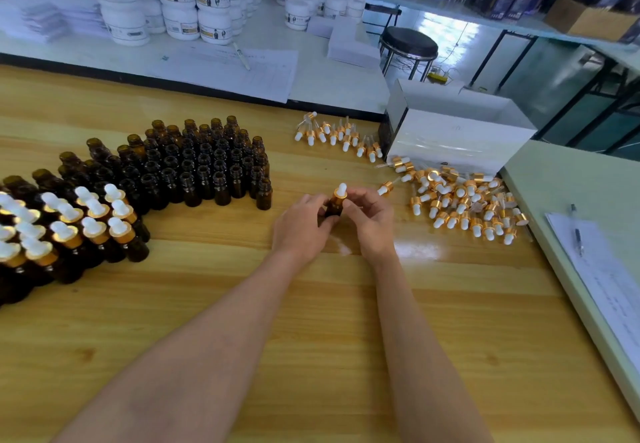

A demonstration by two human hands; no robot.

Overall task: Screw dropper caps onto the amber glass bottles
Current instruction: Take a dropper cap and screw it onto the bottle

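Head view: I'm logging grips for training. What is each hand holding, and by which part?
The left hand holds an amber bottle by its body; the right hand pinches the dropper cap on it at the gold collar.

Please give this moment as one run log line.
left hand: holds amber bottle | right hand: pinches dropper cap on it | uncapped bottles: many

Nothing can be read: the labels on the white jars (212,1) at upper left and the print on the paper sheets (242,72) are blurred.
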